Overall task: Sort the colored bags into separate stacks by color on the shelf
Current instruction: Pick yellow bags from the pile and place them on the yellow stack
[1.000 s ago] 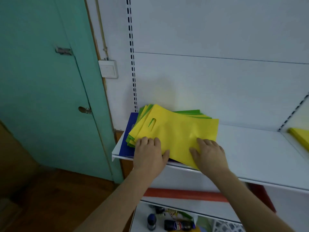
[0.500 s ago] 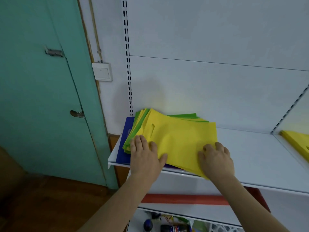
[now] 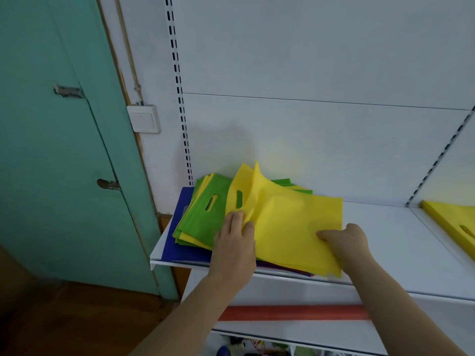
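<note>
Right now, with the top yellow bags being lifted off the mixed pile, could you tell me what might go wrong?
The mixed pile overhangs the shelf's front edge, so pulling could drag the lower bags off.

The left hand pinches what look like two yellow bags at once; one could slip free.

The right hand might also catch a green bag, mixing colours.

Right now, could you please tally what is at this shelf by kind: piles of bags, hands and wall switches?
Piles of bags: 2 (mixed pile, yellow pile)
Hands: 2 (left hand, right hand, both gripping the top yellow bag of the mixed pile)
Wall switches: 1 (wall switch)
Total: 5
</note>
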Demonstrator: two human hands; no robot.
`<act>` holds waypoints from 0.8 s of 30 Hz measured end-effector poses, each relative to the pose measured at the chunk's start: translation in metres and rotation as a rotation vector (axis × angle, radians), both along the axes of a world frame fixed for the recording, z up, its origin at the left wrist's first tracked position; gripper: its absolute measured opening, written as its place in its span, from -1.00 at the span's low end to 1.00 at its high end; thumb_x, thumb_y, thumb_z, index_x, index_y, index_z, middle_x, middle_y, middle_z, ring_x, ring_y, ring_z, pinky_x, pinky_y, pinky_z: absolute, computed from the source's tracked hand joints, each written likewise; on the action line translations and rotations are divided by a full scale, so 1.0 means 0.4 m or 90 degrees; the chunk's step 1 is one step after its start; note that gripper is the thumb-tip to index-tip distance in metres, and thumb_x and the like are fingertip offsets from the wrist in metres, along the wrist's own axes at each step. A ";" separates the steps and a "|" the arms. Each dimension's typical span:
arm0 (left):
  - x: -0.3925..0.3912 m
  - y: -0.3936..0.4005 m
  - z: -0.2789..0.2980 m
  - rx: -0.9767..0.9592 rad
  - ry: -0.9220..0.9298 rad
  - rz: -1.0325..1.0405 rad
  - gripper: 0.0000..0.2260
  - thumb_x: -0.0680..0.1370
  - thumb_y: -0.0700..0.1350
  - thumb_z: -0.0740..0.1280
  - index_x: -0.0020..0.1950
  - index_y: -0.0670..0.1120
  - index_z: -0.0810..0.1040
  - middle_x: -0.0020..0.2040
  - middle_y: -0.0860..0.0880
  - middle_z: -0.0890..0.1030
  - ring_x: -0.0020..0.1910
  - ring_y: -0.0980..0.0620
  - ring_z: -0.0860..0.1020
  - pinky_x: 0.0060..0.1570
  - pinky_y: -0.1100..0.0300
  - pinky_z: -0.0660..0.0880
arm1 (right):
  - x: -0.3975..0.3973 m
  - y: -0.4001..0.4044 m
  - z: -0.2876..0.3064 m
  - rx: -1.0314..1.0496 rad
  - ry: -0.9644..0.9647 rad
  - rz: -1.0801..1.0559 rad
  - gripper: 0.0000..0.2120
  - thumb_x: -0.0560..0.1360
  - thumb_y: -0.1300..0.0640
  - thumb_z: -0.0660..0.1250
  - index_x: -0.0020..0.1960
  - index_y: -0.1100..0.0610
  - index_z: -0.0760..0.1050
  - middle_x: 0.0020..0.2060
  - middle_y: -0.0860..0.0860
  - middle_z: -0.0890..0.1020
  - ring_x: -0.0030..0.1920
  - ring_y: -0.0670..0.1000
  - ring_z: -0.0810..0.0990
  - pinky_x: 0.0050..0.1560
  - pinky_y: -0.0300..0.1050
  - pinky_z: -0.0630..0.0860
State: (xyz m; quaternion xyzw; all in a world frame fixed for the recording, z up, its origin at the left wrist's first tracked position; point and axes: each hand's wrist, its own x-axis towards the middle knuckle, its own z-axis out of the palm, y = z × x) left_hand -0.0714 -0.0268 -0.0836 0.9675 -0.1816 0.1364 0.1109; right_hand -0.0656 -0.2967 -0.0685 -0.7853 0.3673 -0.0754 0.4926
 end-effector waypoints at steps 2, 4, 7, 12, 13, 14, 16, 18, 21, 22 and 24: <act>-0.004 -0.007 0.009 0.006 -0.006 0.026 -0.59 0.71 0.16 0.12 0.35 -0.05 0.57 0.60 -0.10 0.25 0.62 -0.15 0.16 0.44 -0.14 0.37 | 0.002 -0.023 -0.002 0.054 -0.025 0.009 -0.74 0.39 0.22 0.60 -0.02 0.24 0.59 -0.04 0.23 0.68 -0.08 0.26 0.68 0.06 0.33 0.66; 0.000 -0.007 0.020 0.004 0.007 0.077 -0.46 0.69 0.29 0.03 0.14 -0.04 0.66 0.58 -0.11 0.31 0.57 -0.16 0.26 0.38 -0.15 0.40 | 0.002 -0.045 0.002 -0.017 -0.031 0.057 -0.87 0.42 0.18 0.56 -0.12 0.11 0.61 -0.12 0.13 0.71 -0.12 0.22 0.68 0.03 0.26 0.67; 0.026 0.004 0.024 0.023 0.001 0.125 -0.49 0.70 0.27 0.01 0.14 -0.01 0.64 0.50 -0.10 0.42 0.45 -0.13 0.40 0.33 -0.12 0.42 | -0.001 -0.070 0.013 -0.202 -0.060 0.124 -0.91 0.49 0.08 0.48 -0.06 0.06 0.60 -0.18 -0.01 0.68 -0.19 0.05 0.60 -0.17 0.00 0.54; 0.115 0.006 0.045 -0.131 0.047 0.128 -0.53 0.66 0.18 0.27 0.45 -0.08 0.39 0.32 -0.08 0.56 0.24 -0.07 0.54 0.20 -0.03 0.55 | -0.031 -0.080 0.052 -0.264 -0.267 0.178 -0.88 0.64 -0.02 0.38 0.17 -0.11 0.53 -0.10 -0.17 0.64 -0.11 0.02 0.58 -0.10 0.02 0.49; 0.137 0.003 0.055 -0.198 0.079 0.125 -0.43 0.64 0.18 0.32 0.53 -0.11 0.33 0.38 -0.10 0.54 0.29 -0.10 0.54 0.23 -0.06 0.55 | -0.041 -0.080 0.065 -0.252 -0.298 0.179 -0.88 0.64 -0.04 0.37 0.17 -0.13 0.51 -0.09 -0.18 0.64 -0.09 -0.03 0.59 -0.13 0.00 0.48; 0.158 -0.001 0.067 -0.278 0.117 0.122 -0.35 0.63 0.18 0.36 0.60 -0.11 0.26 0.44 -0.11 0.51 0.33 -0.13 0.54 0.28 -0.09 0.54 | -0.052 -0.080 0.079 -0.237 -0.323 0.174 -0.87 0.64 -0.05 0.38 0.17 -0.16 0.50 -0.08 -0.21 0.64 -0.08 -0.11 0.59 -0.16 -0.04 0.47; 0.202 -0.010 0.095 -0.485 0.208 0.119 -0.26 0.62 0.14 0.42 0.67 -0.06 0.16 0.53 -0.09 0.44 0.42 -0.16 0.49 0.38 -0.12 0.48 | -0.072 -0.080 0.111 -0.205 -0.370 0.158 -0.82 0.64 -0.06 0.40 0.17 -0.25 0.46 -0.06 -0.30 0.63 -0.07 -0.25 0.57 -0.18 -0.13 0.45; 0.225 -0.017 0.128 -0.699 0.242 0.139 -0.36 0.62 0.00 0.45 0.64 0.00 0.26 0.46 -0.07 0.52 0.36 -0.12 0.54 0.32 -0.09 0.50 | -0.085 -0.080 0.138 -0.194 -0.395 0.154 -0.81 0.63 -0.09 0.42 0.16 -0.28 0.46 -0.07 -0.38 0.62 -0.08 -0.31 0.57 -0.18 -0.15 0.45; 0.249 -0.013 0.163 -0.804 0.150 0.101 -0.86 0.63 -0.08 0.40 0.17 0.06 0.65 -0.02 0.09 0.72 0.02 -0.04 0.67 -0.06 0.06 0.52 | -0.085 -0.087 0.167 -0.195 -0.419 0.127 -0.84 0.54 -0.22 0.40 0.05 -0.21 0.49 -0.07 -0.41 0.62 -0.09 -0.36 0.56 -0.20 -0.12 0.44; 0.250 -0.010 0.176 -0.812 0.127 0.073 -0.92 0.63 -0.06 0.37 0.06 0.07 0.66 -0.09 0.09 0.72 -0.03 0.00 0.68 -0.10 0.07 0.50 | -0.082 -0.089 0.172 -0.183 -0.434 0.112 -0.82 0.51 -0.25 0.38 0.04 -0.22 0.50 -0.07 -0.41 0.62 -0.10 -0.35 0.57 -0.20 -0.11 0.44; 0.248 -0.004 0.194 -0.839 0.098 0.026 -0.92 0.65 -0.05 0.35 0.04 0.07 0.65 -0.10 0.06 0.73 -0.08 0.10 0.68 -0.08 0.07 0.50 | -0.072 -0.087 0.169 -0.140 -0.459 0.103 -0.84 0.49 -0.27 0.38 0.07 -0.37 0.51 -0.06 -0.45 0.63 -0.08 -0.37 0.59 -0.16 -0.11 0.48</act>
